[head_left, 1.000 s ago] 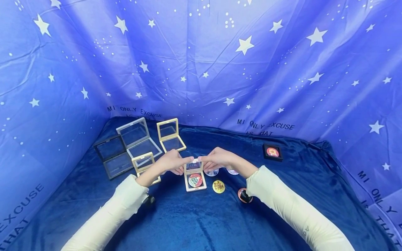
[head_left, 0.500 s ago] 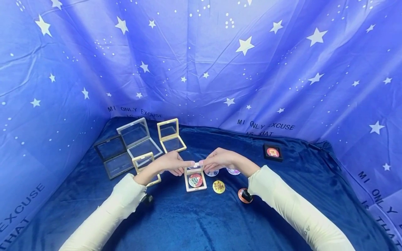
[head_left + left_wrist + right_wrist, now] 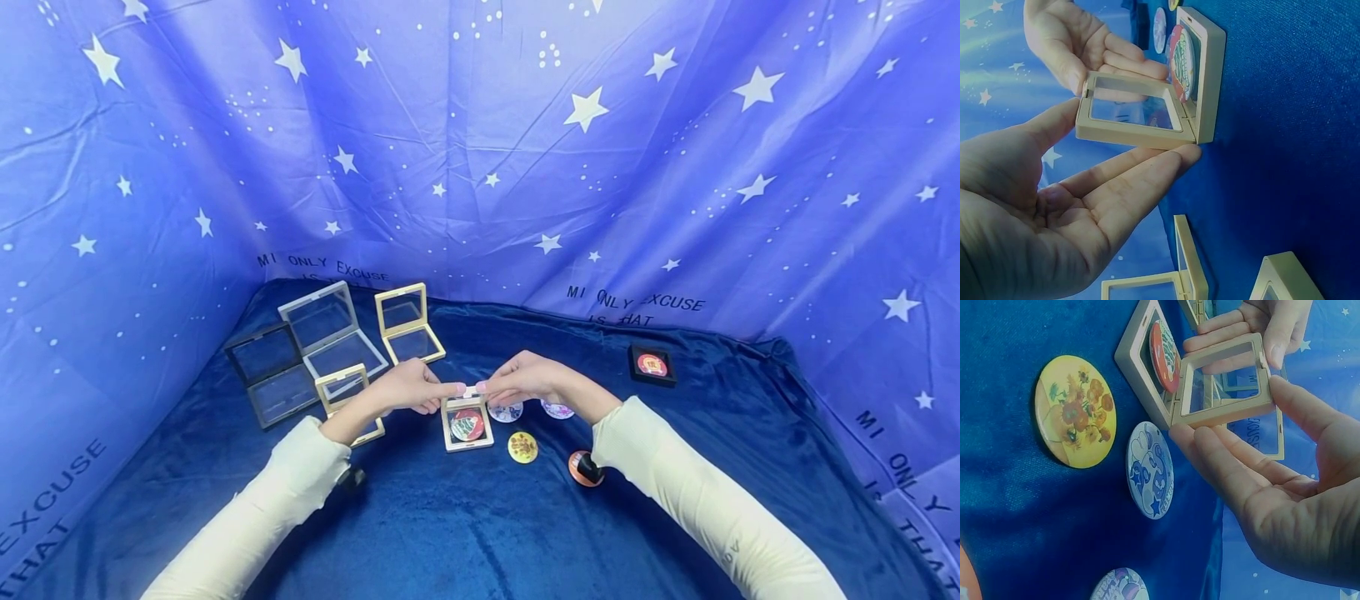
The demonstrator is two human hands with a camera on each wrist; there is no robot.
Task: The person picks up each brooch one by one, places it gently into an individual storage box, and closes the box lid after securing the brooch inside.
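A small cream hinged display case stands part-open on the cloth at the centre of the head view. On the clear film of its base lies a round red, green and white badge. My left hand holds the left side of the lid, thumb on its top edge and fingertips down by the hinge. From the right, my right hand grips the same lid in mirror fashion, thumb on the edge, fingers behind. The lid is tilted over the badge, with a gap between lid and base.
Open cases stand at the left: a black, a grey and gold ones. Loose badges lie right of the hands: a yellow sunflower one, blue, purple and orange. A black case holds a red badge.
Both thumbs have come down a little, tipping the lid toward the base. The case base has shifted slightly away from me. Nothing else has moved noticeably.
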